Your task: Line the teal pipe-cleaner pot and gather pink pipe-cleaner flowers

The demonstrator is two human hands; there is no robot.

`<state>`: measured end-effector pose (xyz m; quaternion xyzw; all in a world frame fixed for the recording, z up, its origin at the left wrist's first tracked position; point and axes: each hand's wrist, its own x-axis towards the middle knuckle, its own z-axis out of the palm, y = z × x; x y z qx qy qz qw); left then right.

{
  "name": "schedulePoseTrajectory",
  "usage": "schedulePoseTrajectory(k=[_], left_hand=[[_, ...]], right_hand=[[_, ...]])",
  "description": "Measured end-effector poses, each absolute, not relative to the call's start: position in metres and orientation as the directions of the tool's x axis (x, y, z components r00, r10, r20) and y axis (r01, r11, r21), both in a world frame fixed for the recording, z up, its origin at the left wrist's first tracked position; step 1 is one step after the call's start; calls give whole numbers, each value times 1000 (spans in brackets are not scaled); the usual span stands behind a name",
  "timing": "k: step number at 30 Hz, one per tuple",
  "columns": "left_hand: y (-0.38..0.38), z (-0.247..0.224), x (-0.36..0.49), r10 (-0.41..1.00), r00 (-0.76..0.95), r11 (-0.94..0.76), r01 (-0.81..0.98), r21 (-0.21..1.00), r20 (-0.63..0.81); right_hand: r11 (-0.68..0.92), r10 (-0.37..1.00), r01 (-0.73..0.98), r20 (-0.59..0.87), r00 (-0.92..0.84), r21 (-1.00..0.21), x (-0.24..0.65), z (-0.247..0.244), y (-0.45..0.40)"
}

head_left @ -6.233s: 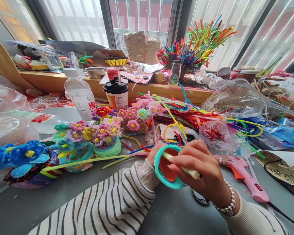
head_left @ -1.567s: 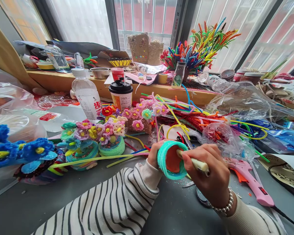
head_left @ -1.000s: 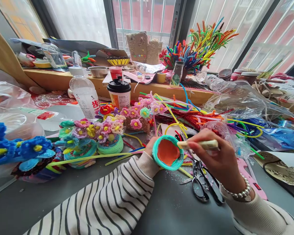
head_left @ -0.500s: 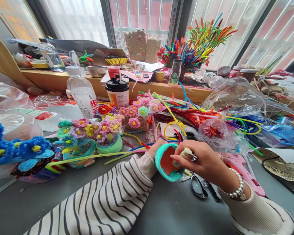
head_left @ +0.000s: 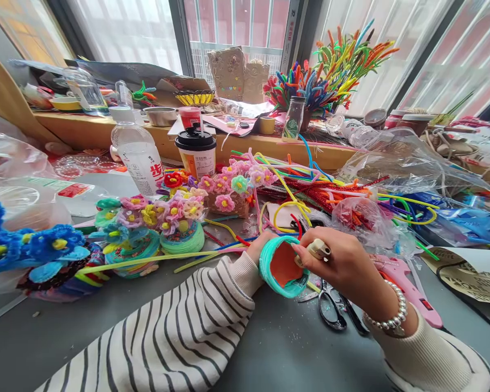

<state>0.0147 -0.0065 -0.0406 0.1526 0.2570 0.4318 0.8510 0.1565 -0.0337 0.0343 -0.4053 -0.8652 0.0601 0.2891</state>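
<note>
Gripped by the right hand point(head_left: 340, 265), the cream rod point(head_left: 320, 250) may gouge the turquoise-wrapped pot point(head_left: 281, 264) if the left hand point(head_left: 260, 248), half-hidden, loosens its hold.

Loose, dark-striped cream sleeves point(head_left: 167, 326), plain ribbed cuffs point(head_left: 245, 275); silvery bead bracelet point(head_left: 402, 306), small charm point(head_left: 398, 330).

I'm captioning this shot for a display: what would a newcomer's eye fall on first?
Probably the turquoise cup with an orange inside, tilted near the centre in the left hand, while the right hand holds a cream-coloured tool at its opening. Next, perhaps, the multicoloured fuzzy stems at the back, right of centre, and the blue flowers at far left.
</note>
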Motion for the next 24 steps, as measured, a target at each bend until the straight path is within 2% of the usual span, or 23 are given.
schedulePoseTrajectory(k=[5,11,15,19,24], left_hand=[[-3,-36,19,796,526,603,-638,479,-300],[-7,-27,17,836,442,547,-707,448,-324],[-9,-22,16,864,376,502,-703,503,-335],[-9,-20,15,913,307,408,-711,574,-269],[-11,-18,14,945,224,323,-759,566,-239]], right_hand=[[613,784,695,401,-475,-375,155,34,-35],[578,814,698,364,-454,-423,152,35,-37],[566,823,681,369,-432,-464,150,34,-38],[550,834,656,385,-396,-516,148,33,-41],[548,831,658,423,-361,-516,143,30,-43]])
